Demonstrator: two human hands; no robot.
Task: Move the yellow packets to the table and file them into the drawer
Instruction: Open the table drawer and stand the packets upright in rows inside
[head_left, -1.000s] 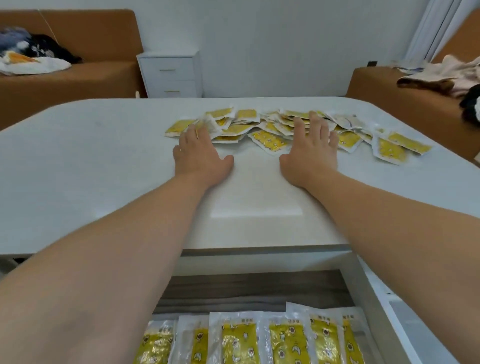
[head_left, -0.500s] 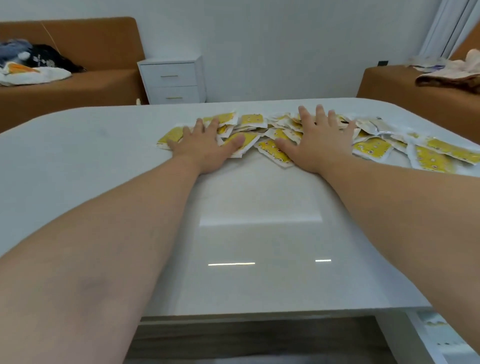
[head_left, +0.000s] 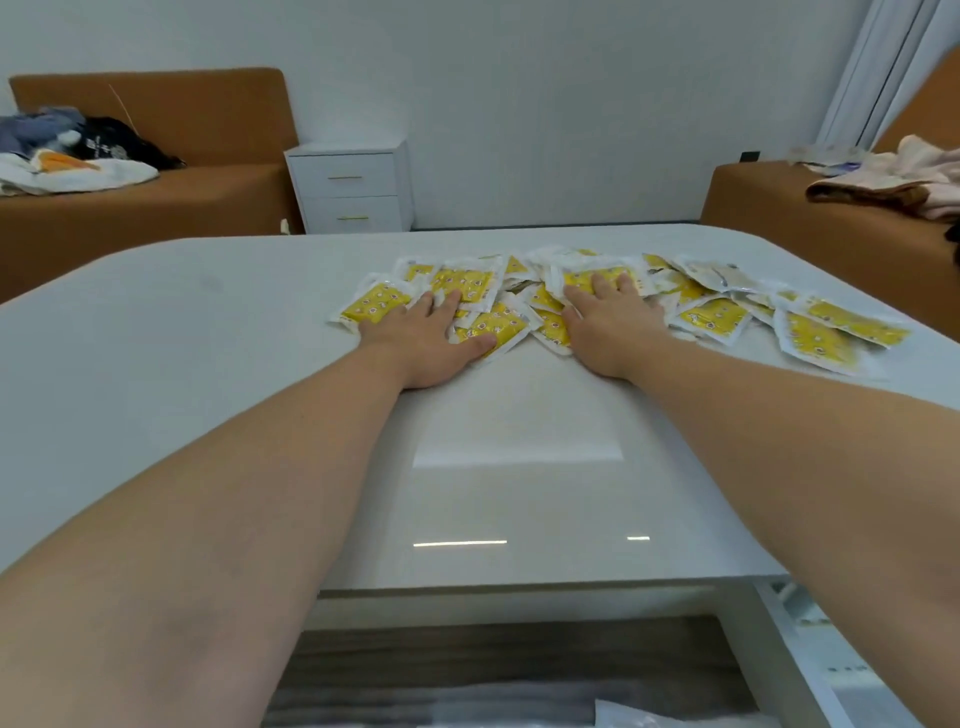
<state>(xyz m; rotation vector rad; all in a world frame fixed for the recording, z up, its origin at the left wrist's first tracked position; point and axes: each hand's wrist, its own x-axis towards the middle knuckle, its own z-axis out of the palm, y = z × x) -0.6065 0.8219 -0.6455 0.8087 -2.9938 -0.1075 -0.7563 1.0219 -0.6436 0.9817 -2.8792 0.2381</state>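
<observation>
Both hands now lie well onto the pile, where a second ago only the fingertips reached its near edge and the palms were on bare surface. Left hand (head_left: 431, 338) is flat on the yellow packets (head_left: 711, 317), fingers (head_left: 453, 300) straight and spread, thumb across one packet at the near edge, grasping nothing. Right hand (head_left: 608, 327) is the same: released, fingers (head_left: 602, 287) stretched over a packet further back, palm pressing on the heap. Packets under both palms are hidden, so no count is possible; they overlap in a loose scatter across the far middle of the white worktop (head_left: 208, 338), trailing off to the right. Print on the packets is too small to read. At the bottom, the open drawer (head_left: 519, 660) shows a wood-grain floor; its front is cut off by the frame edge, and a pale blurred corner low in it is hard to make out, maybe a packet. Forearms fill the lower corners and hide the worktop's near corners. Behind: brown sofa (head_left: 156, 218) with heaped clothes (head_left: 78, 156), white nightstand (head_left: 353, 187), second sofa (head_left: 810, 218) cropped at the right.
</observation>
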